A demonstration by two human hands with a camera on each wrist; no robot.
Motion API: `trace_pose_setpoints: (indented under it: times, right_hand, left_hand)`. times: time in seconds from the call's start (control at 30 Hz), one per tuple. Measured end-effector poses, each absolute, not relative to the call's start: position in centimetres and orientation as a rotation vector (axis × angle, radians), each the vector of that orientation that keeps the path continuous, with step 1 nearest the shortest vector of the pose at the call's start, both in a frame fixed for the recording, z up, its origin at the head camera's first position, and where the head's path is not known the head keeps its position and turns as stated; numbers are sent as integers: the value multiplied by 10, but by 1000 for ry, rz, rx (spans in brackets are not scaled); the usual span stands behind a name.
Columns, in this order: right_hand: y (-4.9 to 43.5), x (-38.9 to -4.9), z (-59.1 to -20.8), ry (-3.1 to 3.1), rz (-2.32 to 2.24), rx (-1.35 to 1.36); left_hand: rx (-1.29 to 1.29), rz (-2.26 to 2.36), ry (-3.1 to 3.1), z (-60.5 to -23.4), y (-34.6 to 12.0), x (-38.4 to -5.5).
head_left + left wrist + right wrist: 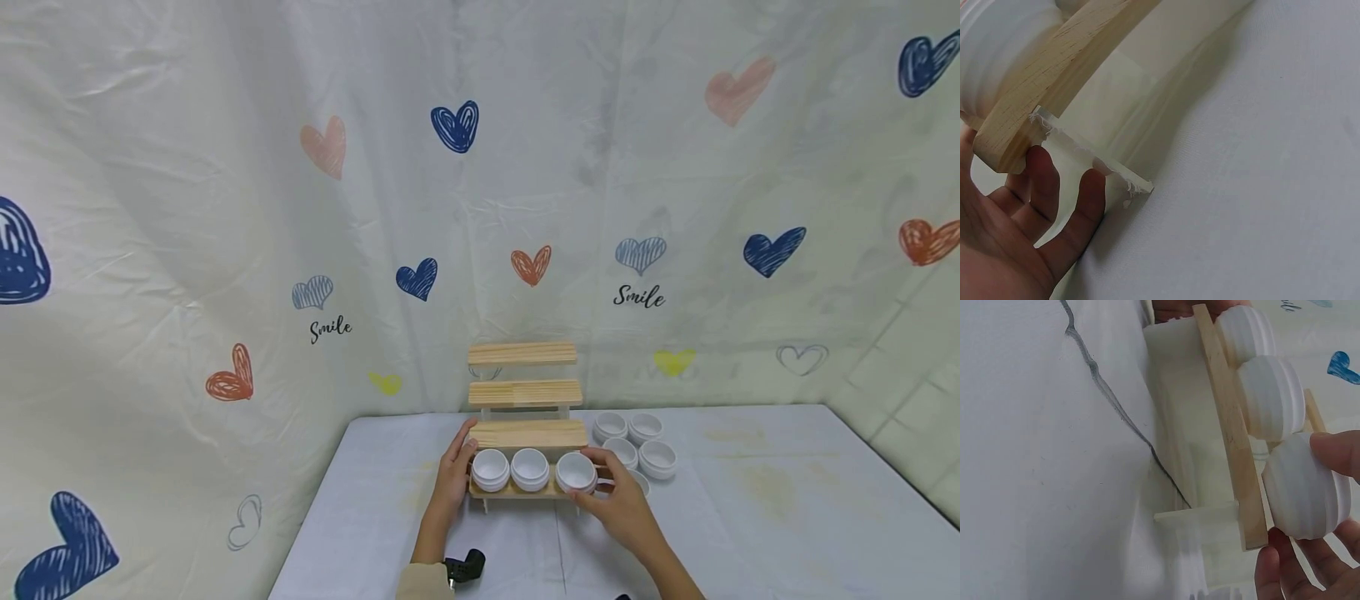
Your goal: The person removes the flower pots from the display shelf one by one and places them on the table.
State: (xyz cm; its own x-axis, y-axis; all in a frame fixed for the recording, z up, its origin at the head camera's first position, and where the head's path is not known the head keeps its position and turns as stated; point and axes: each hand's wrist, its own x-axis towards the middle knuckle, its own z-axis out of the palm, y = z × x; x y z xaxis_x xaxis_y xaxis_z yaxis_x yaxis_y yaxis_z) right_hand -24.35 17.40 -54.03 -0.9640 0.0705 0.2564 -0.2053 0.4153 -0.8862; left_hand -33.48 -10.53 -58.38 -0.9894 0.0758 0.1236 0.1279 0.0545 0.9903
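A tiered stand [528, 433] with pale wooden shelves and clear supports stands at the back of the table. Three small white ribbed bowls sit along its lowest shelf: a left bowl [491, 470], a middle bowl [529, 470] and a right bowl [576, 473]. My left hand [452, 477] holds the stand's left end, its fingers curled at the shelf end [1007, 140] and the clear support [1094, 153]. At the other end, my right hand [622, 507] grips the right bowl between thumb and fingers, with fingertips [1267, 565] close to the shelf end.
Several more white bowls [657, 458] stand in a cluster on the table, right of the stand. Behind it hangs a pale curtain [525, 200] printed with hearts. The white cloth [750, 517] on the table has a crease in front of the stand.
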Motion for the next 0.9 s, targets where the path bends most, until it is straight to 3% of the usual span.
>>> trace_pose_setpoints:
  times: [0.37,0.67,0.9]
  right_hand:
    - [181,-241,-535,-2391,1647,98]
    - [191,-241,-532,-2418,1673,55]
    - [198,-242,-531,-2411,1684,57]
  left_hand:
    - [-199,-2147,-2266,-581,-106,-335]
    - [-252,-2186,-2274,-551,-108,-316]
    - [-235,-2219,-2228,-570,-107,-327]
